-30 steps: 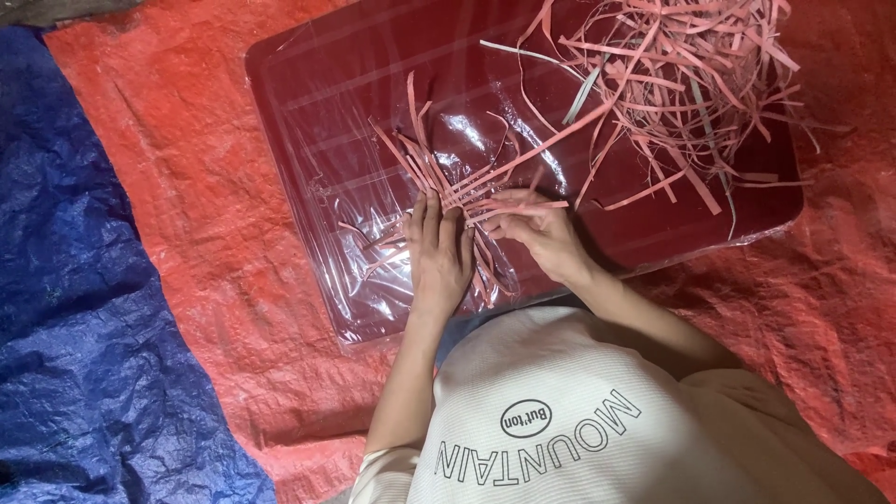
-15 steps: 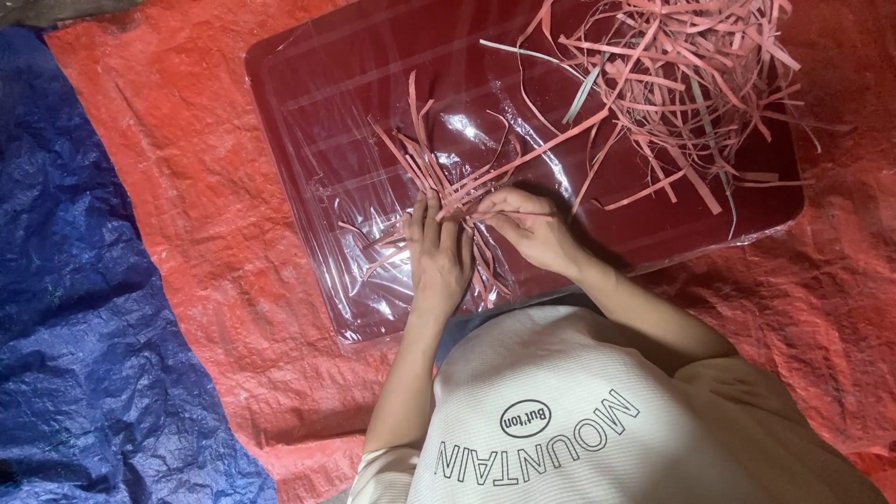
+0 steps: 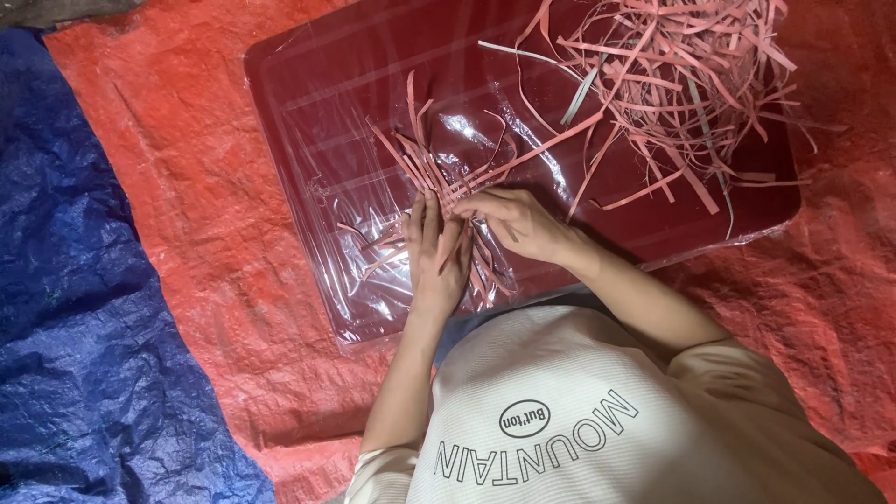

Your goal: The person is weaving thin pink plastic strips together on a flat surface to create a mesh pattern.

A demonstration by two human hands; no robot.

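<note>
Under my left hand (image 3: 437, 252) lies a small bundle of pink strips (image 3: 425, 168), thin and flat like cut paper, matt and a little curled. My right hand (image 3: 518, 222) pinches one of them. They rest on a clear plastic sheet (image 3: 336, 233), glossy and wrinkled, throwing white glints. Beneath it the dark red tray (image 3: 308, 84) looks like smooth moulded plastic with shallow ridges and a dull sheen. Far right, the loose heap of strips (image 3: 672, 84) is the same matt pink paper, with a few paler ones. The orange-red tarpaulin (image 3: 187, 205) is woven plastic, creased and slightly shiny; the blue tarpaulin (image 3: 75, 308) at left is the same coarse weave. My white shirt (image 3: 579, 439) is soft, finely ribbed cloth.
</note>
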